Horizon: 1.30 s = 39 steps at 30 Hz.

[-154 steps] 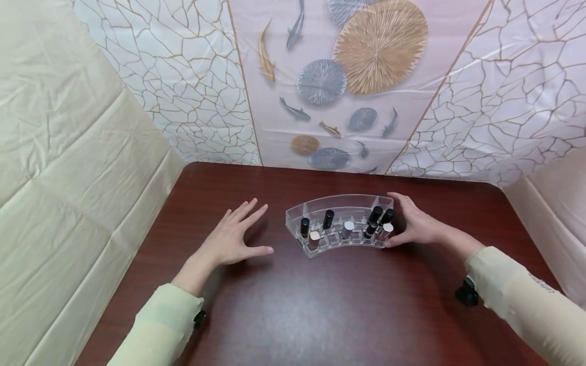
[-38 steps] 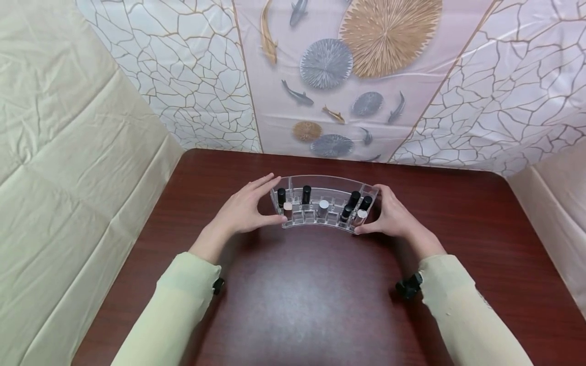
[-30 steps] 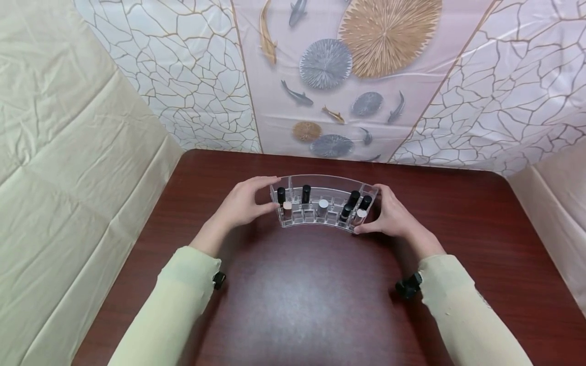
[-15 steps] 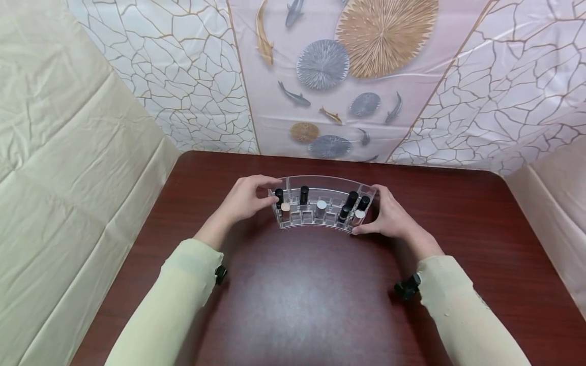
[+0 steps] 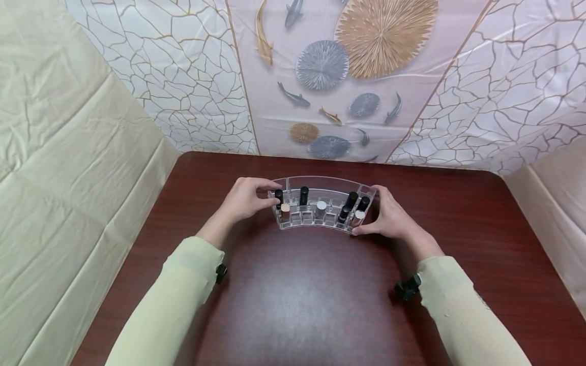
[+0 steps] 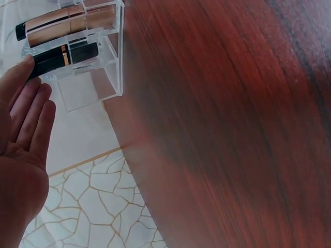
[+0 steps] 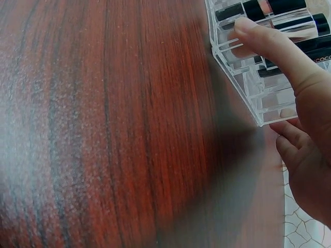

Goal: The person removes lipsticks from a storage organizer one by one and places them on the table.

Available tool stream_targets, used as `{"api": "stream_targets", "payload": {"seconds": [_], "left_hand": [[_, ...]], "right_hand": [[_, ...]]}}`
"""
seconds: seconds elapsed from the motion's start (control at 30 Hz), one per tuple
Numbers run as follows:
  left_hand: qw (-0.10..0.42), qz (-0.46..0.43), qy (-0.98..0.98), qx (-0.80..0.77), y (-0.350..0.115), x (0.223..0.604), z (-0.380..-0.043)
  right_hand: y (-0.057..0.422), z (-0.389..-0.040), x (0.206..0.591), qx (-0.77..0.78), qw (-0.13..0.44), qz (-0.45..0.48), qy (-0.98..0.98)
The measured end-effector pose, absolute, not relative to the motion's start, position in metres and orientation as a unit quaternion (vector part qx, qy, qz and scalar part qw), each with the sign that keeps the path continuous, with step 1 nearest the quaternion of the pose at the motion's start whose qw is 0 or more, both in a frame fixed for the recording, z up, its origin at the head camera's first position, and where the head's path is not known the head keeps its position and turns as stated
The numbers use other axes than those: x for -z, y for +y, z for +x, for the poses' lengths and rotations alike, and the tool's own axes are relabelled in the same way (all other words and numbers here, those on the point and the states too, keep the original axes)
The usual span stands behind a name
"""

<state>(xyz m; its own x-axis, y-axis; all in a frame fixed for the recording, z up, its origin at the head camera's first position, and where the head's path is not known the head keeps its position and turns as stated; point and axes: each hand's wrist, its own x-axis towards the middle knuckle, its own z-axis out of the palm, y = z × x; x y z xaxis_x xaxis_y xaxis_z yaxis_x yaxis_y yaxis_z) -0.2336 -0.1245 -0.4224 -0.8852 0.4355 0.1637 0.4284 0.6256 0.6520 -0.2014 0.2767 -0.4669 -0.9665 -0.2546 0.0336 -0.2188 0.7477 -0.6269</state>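
Note:
A clear curved acrylic lipstick organizer (image 5: 308,222) stands on the table with several lipstick tubes upright in its slots. My left hand (image 5: 244,201) is at its left end. There it pinches the black cap of a black lipstick tube (image 6: 49,61) with a gold band; the tube's lower end sits in its slot. My right hand (image 5: 389,216) grips the organizer's right end, thumb (image 7: 258,36) over the front edge and the other fingers round the back. Beside the pinched tube stands a beige-topped tube (image 5: 285,211). A silver-capped tube (image 5: 321,208) stands mid-row.
The dark red-brown wooden table (image 5: 293,300) extends in front of the organizer and to both sides. A patterned cloth backdrop (image 5: 320,117) hangs behind the table's back edge. Pale fabric (image 5: 91,168) forms the left side. Black wrist cameras (image 5: 407,287) sit under both sleeves.
Earlier the left hand was apart from the organizer, which has since shifted left and back. The left hand then held its left end, let go, and moved up to pinch the black lipstick tube.

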Motion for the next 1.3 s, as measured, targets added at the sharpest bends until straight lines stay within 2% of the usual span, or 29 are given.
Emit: {"api": "stream_targets", "payload": {"seconds": [1.3], "left_hand": [[0.013, 0.252, 0.869, -0.427, -0.119, 0.415, -0.241]], "right_hand": [[0.275, -0.198, 0.467, 0.339, 0.026, -0.11, 0.934]]}}
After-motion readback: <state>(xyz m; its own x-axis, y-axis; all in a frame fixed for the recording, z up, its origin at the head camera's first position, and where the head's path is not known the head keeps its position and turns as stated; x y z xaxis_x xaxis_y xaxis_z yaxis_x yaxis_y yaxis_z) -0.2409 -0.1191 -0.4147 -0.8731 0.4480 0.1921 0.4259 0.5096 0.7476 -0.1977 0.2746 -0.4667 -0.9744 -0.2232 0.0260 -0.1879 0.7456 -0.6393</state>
